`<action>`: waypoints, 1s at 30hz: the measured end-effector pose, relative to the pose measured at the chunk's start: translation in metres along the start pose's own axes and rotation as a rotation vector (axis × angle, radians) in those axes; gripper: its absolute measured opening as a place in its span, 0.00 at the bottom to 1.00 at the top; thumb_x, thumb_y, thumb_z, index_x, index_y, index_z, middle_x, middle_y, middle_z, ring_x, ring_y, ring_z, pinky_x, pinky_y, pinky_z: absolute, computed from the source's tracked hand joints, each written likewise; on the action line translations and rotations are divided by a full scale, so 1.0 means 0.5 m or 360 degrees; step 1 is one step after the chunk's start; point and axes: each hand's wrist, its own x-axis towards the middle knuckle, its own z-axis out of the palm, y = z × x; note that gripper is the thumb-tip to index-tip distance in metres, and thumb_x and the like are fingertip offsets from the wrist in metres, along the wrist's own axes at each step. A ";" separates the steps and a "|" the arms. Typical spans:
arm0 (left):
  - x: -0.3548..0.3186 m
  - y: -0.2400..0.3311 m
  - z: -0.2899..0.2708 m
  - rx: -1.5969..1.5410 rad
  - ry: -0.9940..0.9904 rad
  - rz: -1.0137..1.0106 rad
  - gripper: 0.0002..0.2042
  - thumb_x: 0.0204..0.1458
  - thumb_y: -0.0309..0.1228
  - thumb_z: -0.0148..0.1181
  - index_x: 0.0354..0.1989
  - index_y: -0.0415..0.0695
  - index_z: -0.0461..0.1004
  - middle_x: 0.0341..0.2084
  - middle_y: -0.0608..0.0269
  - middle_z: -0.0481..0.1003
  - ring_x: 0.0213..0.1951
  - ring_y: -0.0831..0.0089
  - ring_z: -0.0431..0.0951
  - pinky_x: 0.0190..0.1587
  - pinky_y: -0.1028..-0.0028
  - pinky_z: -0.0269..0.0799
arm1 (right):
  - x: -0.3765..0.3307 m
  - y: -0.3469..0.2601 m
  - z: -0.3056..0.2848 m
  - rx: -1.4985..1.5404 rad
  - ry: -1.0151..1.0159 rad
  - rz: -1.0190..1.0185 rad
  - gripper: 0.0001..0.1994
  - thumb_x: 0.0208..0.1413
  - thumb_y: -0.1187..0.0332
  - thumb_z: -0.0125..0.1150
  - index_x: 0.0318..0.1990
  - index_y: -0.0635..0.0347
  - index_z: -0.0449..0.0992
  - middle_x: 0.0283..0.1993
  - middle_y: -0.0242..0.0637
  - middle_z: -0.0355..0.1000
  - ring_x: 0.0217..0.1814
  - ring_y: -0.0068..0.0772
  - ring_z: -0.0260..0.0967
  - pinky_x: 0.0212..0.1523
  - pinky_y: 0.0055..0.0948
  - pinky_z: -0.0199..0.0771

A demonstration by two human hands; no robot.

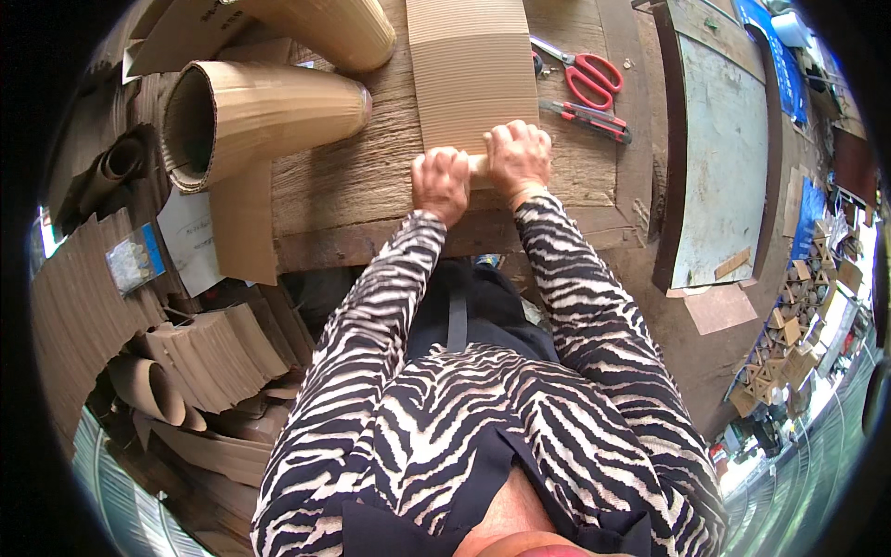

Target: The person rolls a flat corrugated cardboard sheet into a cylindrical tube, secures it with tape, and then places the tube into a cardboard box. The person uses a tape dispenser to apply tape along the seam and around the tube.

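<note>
A long strip of corrugated cardboard lies flat on the wooden table, its ridges running crosswise. My left hand is closed at the strip's near end, knuckles up. Beside it, my right hand is closed over the same end, slightly farther forward. A short pale roll shows in the gap between the hands; whether it is the curled cardboard edge or a separate rod, I cannot tell. Red-handled scissors and a red-and-black utility knife lie just right of the strip.
Two cardboard cones, one near and one farther back, rest on the wooden table at left. Stacked cardboard sheets fill the lower left. A framed pale panel stands at right, with a pile of small wooden pieces beyond.
</note>
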 end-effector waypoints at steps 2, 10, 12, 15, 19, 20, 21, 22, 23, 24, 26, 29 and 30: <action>0.070 -0.035 0.016 -0.0010 -0.0090 -0.0124 0.08 0.58 0.39 0.60 0.31 0.49 0.76 0.31 0.65 0.74 0.41 0.61 0.73 0.44 0.60 0.70 | -0.023 -0.007 0.012 0.0076 0.0334 -0.0336 0.11 0.57 0.54 0.61 0.39 0.49 0.77 0.41 0.31 0.72 0.49 0.39 0.68 0.55 0.46 0.62; 0.101 -0.048 0.027 0.0031 0.0083 -0.0071 0.06 0.57 0.37 0.59 0.37 0.51 0.74 0.40 0.63 0.72 0.47 0.60 0.72 0.50 0.58 0.66 | 0.107 0.002 0.036 -0.0009 0.0147 -0.0033 0.13 0.55 0.54 0.62 0.25 0.50 0.78 0.34 0.33 0.74 0.42 0.39 0.73 0.41 0.42 0.74; 0.113 -0.066 0.034 -0.0013 0.0148 0.0025 0.06 0.59 0.36 0.57 0.39 0.49 0.74 0.38 0.61 0.72 0.46 0.60 0.73 0.49 0.59 0.65 | 0.139 0.006 0.037 -0.0001 -0.0044 0.0059 0.14 0.56 0.53 0.62 0.28 0.51 0.79 0.37 0.35 0.75 0.44 0.42 0.74 0.43 0.41 0.77; 0.170 -0.103 0.054 0.0013 -0.0197 -0.0220 0.09 0.60 0.41 0.55 0.35 0.50 0.75 0.37 0.63 0.76 0.45 0.61 0.76 0.48 0.61 0.70 | 0.168 0.017 0.021 0.0125 -0.0166 -0.0301 0.12 0.59 0.54 0.60 0.40 0.51 0.79 0.42 0.35 0.75 0.49 0.43 0.72 0.54 0.42 0.72; 0.214 -0.134 0.078 0.0010 -0.0179 -0.0283 0.10 0.59 0.42 0.54 0.32 0.51 0.77 0.34 0.64 0.78 0.40 0.59 0.78 0.42 0.59 0.76 | 0.127 0.009 -0.003 -0.0118 -0.0203 -0.0560 0.22 0.55 0.63 0.61 0.58 0.48 0.74 0.57 0.33 0.71 0.61 0.37 0.66 0.63 0.45 0.61; 0.210 -0.132 0.075 0.0030 -0.0167 -0.0268 0.10 0.59 0.41 0.54 0.32 0.51 0.77 0.33 0.63 0.78 0.40 0.59 0.78 0.42 0.59 0.75 | 0.134 0.008 0.002 -0.0180 -0.0250 -0.0552 0.22 0.53 0.64 0.61 0.58 0.48 0.73 0.56 0.32 0.71 0.61 0.37 0.66 0.61 0.44 0.62; 0.212 -0.127 0.071 0.0041 -0.0147 -0.0231 0.10 0.59 0.41 0.55 0.32 0.50 0.76 0.33 0.63 0.78 0.39 0.59 0.78 0.41 0.59 0.75 | 0.136 0.004 0.002 -0.0198 -0.0227 -0.0540 0.22 0.52 0.65 0.60 0.57 0.47 0.74 0.55 0.32 0.72 0.59 0.37 0.66 0.60 0.43 0.63; 0.216 -0.126 0.066 0.0071 -0.0110 -0.0215 0.10 0.59 0.41 0.55 0.31 0.50 0.76 0.32 0.62 0.77 0.38 0.59 0.78 0.41 0.59 0.75 | 0.144 0.002 0.006 -0.0207 -0.0197 -0.0559 0.22 0.51 0.66 0.59 0.57 0.47 0.74 0.53 0.31 0.72 0.58 0.37 0.67 0.58 0.43 0.64; 0.186 -0.108 0.051 0.0139 0.0056 -0.0138 0.09 0.59 0.38 0.55 0.30 0.48 0.73 0.32 0.60 0.76 0.38 0.58 0.77 0.42 0.59 0.74 | 0.128 0.001 0.006 -0.0187 -0.0168 -0.0597 0.21 0.51 0.67 0.59 0.56 0.49 0.74 0.50 0.31 0.72 0.55 0.38 0.68 0.55 0.42 0.65; 0.145 -0.085 0.029 0.0003 0.0050 -0.0121 0.07 0.59 0.36 0.55 0.34 0.46 0.73 0.37 0.57 0.75 0.42 0.56 0.75 0.46 0.58 0.71 | 0.100 -0.004 -0.016 -0.0125 -0.0172 -0.0608 0.23 0.50 0.67 0.60 0.56 0.52 0.74 0.50 0.33 0.73 0.55 0.38 0.69 0.55 0.42 0.66; 0.025 -0.038 -0.023 -0.0167 0.0062 0.0070 0.13 0.56 0.35 0.59 0.47 0.45 0.76 0.44 0.53 0.73 0.48 0.52 0.73 0.54 0.53 0.67 | 0.017 -0.028 -0.088 -0.0118 -0.0495 -0.0604 0.25 0.47 0.64 0.63 0.57 0.54 0.74 0.51 0.37 0.73 0.56 0.43 0.69 0.57 0.45 0.65; -0.128 0.053 -0.073 -0.0398 -0.0111 0.0064 0.12 0.54 0.32 0.61 0.46 0.45 0.75 0.43 0.56 0.73 0.48 0.54 0.73 0.53 0.54 0.67 | -0.144 -0.023 -0.100 0.0150 -0.0882 -0.0490 0.24 0.50 0.60 0.64 0.55 0.53 0.75 0.51 0.34 0.73 0.58 0.41 0.68 0.60 0.49 0.62; -0.144 0.061 -0.069 -0.0386 -0.0125 0.0074 0.10 0.54 0.30 0.61 0.44 0.45 0.75 0.41 0.57 0.73 0.47 0.54 0.74 0.51 0.54 0.68 | -0.187 -0.013 -0.084 -0.0020 -0.0578 -0.0572 0.26 0.49 0.58 0.65 0.58 0.52 0.75 0.55 0.33 0.72 0.61 0.40 0.66 0.67 0.53 0.58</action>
